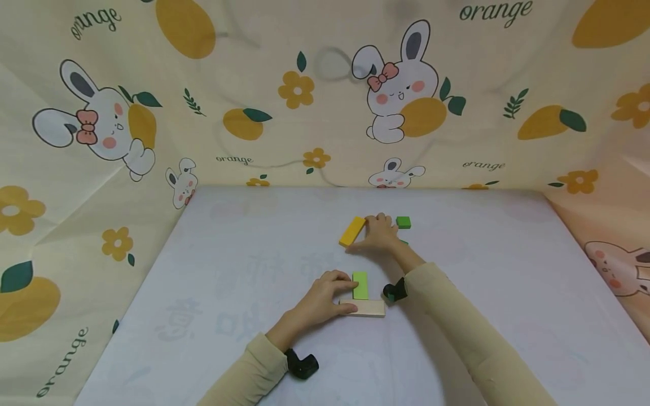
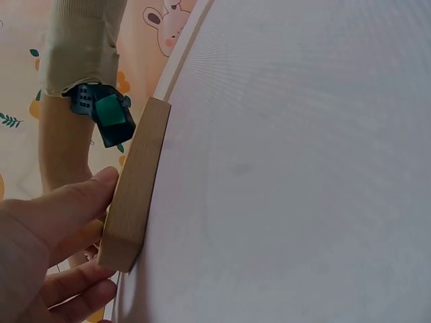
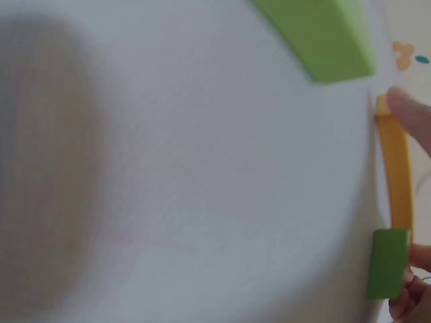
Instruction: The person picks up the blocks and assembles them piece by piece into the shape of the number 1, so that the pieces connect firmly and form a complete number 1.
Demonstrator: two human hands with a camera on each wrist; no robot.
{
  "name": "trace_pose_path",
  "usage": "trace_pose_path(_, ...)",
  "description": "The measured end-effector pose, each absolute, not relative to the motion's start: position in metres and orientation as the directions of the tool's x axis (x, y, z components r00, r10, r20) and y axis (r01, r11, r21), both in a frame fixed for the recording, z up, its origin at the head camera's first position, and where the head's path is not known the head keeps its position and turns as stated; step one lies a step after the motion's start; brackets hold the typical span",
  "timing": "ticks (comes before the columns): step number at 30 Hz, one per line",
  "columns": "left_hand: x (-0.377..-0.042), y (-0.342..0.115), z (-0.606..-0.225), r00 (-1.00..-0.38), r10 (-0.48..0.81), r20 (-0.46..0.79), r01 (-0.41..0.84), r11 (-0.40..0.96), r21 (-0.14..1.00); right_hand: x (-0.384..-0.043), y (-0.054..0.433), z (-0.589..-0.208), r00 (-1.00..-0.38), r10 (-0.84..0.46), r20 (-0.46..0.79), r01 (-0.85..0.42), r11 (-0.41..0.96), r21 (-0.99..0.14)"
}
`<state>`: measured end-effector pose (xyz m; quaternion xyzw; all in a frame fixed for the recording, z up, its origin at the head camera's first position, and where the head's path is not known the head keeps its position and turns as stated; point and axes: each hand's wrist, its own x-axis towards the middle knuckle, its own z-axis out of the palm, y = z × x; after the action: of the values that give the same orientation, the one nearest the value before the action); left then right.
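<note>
A plain wooden block (image 1: 369, 308) lies crosswise, with a light green block (image 1: 360, 287) set end-on against its far side. My left hand (image 1: 322, 299) holds these with curved fingers: the thumb is on the wooden block and the index fingertip at the light green one. In the left wrist view the thumb and fingers are against the wooden block (image 2: 138, 188). Farther back, my right hand (image 1: 378, 234) grips a yellow block (image 1: 352, 231) by its ends, thumb at the near end. The right wrist view has the yellow block (image 3: 397, 171) partly behind a green block (image 3: 388, 264).
Just right of my right hand sits a small green block (image 1: 403, 222). Another green piece (image 1: 404, 242) shows only its edge behind that hand. A patterned cloth (image 1: 325, 113) stands up along the back and sides of the white table (image 1: 244, 237).
</note>
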<state>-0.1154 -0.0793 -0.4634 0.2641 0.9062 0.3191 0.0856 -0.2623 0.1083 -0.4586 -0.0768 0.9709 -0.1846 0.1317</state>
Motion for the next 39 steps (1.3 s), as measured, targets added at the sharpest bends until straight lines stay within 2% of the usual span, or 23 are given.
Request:
trace_pose_path(14,-0.116,-0.078,-0.465,-0.848,0.530,0.019,0.423,0.654,0.627,-0.263,0.116,-0.466,-0.961,-0.232,-0.151,-0.151,0.896,-0.418)
trace_pose_path(28,-0.116,-0.078,-0.464,-0.848,0.529,0.018,0.421,0.654,0.628,-0.263,0.130,-0.457,-0.940,-0.340,-0.018,-0.290,0.828,-0.480)
trace_pose_path(39,-0.116,-0.079,-0.463,-0.843,0.537,0.035,0.435,0.643,0.631,-0.255,0.140,-0.445,-0.926,-0.376,-0.031,-0.305,0.795,-0.525)
